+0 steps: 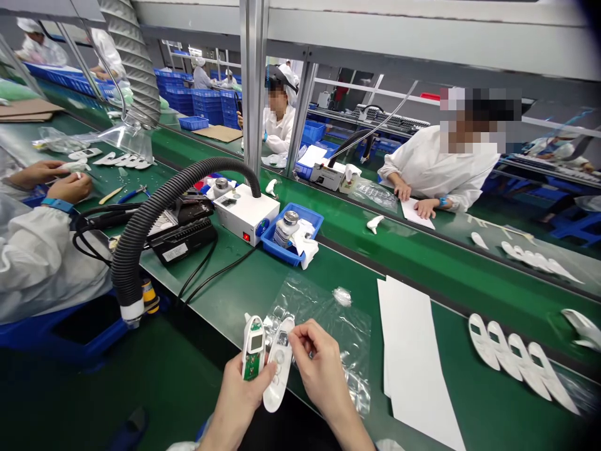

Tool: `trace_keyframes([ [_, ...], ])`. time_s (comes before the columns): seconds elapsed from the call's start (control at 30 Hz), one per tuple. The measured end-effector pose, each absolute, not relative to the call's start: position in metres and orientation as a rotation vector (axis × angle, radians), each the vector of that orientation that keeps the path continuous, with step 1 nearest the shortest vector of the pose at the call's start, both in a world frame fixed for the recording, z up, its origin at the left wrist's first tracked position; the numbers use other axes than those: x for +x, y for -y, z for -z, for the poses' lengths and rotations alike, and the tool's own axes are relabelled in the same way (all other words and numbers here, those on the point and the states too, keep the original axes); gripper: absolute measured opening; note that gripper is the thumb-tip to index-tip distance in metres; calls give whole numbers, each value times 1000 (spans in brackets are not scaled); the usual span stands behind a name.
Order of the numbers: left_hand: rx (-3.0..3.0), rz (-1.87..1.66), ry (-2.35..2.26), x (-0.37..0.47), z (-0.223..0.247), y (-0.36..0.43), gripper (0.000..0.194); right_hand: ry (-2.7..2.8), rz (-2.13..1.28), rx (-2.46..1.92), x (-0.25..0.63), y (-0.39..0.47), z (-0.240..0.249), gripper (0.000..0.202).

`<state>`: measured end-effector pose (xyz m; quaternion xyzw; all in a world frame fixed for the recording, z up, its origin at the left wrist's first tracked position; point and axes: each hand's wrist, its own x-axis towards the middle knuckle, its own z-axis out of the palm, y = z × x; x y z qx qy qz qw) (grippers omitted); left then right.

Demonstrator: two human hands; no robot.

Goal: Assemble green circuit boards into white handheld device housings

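My left hand (pixel 239 391) is closed around a white handheld thermometer body (pixel 254 347) with a green circuit board and small screen exposed. Between its thumb and the body it also grips a long white plastic cover (pixel 277 376) with a window and round holes, inner side up. The fingers of my right hand (pixel 322 363) pinch the cover's upper edge beside the window; anything small between the fingertips is hidden. Both parts are in the air, over the table's front edge. Beneath and behind them a clear plastic bag (pixel 323 313) lies on the green table.
Right of my hands are white paper sheets (pixel 413 351) and several white covers (pixel 507 357) in a row. A blue tray (pixel 293 235) with a bottle, a white box (pixel 246 213) and a black hose (pixel 136 213) stand left. A co-worker (pixel 436 169) sits across the green belt (pixel 338 219).
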<state>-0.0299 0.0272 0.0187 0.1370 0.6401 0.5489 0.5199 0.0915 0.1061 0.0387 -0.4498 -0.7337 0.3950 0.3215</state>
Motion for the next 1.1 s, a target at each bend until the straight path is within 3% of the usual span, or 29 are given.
trace_keyframes([
  [0.5,510,-1315,-1552,-33,-18,-23,35,1627,-1353,-1195,83,-92,-31,18],
  [0.77,566,-1343,-1519,-34,-22,-20,38,1296,-1785,-1046,74,-74,-16,31],
  [0.93,523,-1480,-1335,-36,-15,-9,58,1141,-1882,-1082,73,-70,-5,37],
  [1.1,416,-1500,-1235,-45,-5,2,52,891,-2006,-967,61,-66,-12,40],
])
